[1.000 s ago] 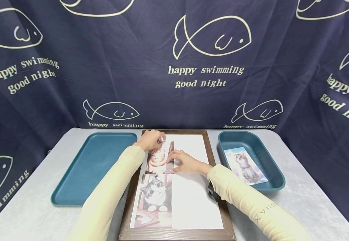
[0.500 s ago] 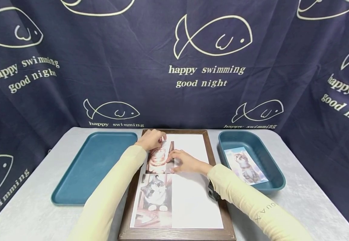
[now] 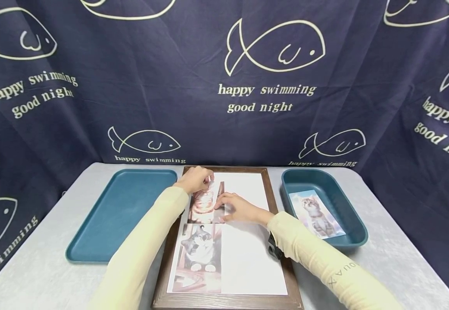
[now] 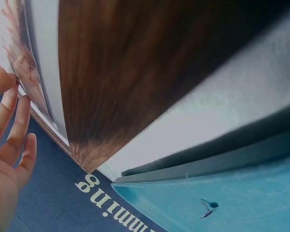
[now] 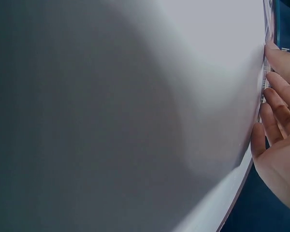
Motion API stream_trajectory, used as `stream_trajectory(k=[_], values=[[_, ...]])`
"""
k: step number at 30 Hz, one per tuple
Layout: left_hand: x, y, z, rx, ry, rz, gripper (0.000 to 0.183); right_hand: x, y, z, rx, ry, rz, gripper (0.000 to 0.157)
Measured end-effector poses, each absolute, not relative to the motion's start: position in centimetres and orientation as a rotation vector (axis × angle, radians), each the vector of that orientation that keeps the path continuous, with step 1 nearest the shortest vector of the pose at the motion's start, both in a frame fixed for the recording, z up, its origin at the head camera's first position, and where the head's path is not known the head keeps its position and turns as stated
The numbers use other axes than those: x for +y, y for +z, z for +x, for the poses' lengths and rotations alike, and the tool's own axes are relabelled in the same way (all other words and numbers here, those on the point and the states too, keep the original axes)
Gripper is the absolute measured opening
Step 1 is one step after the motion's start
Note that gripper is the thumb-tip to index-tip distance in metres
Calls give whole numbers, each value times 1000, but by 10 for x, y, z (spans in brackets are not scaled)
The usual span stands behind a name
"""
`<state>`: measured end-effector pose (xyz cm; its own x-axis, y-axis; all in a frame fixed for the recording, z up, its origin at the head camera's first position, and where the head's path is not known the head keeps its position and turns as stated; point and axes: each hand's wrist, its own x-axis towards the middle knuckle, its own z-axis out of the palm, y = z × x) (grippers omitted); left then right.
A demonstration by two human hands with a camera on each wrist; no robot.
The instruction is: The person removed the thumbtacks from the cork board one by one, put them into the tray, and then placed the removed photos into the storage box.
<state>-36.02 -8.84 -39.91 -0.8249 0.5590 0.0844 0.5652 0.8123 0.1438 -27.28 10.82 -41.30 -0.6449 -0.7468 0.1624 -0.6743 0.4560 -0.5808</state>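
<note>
A photo of an orange-striped cat lies on the white sheet inside the brown wooden frame, at its far left. My left hand is at that photo's far end; in the left wrist view its thumb and index fingertip meet at the photo's edge. My right hand touches the photo's right side with extended, spread fingers, covering part of it. Directly below, a photo of a grey-and-white cat lies on the sheet. The right wrist view shows the right fingers along an edge.
To the left is a flat blue tray. A deeper blue bin stands at right, with a kitten photo leaning inside it. Dark blue fish-print cloth hangs behind the grey-white table.
Both hands stay at the orange cat photo with barely any movement. The head view shifts very slightly.
</note>
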Motion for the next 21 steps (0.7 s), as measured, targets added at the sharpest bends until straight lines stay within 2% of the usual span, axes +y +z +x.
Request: stream_trajectory(k=[21], values=[[-90, -395, -358, -2971, -360, -924, 22, 109, -414, -274, 2586, -931, -1291, 31]])
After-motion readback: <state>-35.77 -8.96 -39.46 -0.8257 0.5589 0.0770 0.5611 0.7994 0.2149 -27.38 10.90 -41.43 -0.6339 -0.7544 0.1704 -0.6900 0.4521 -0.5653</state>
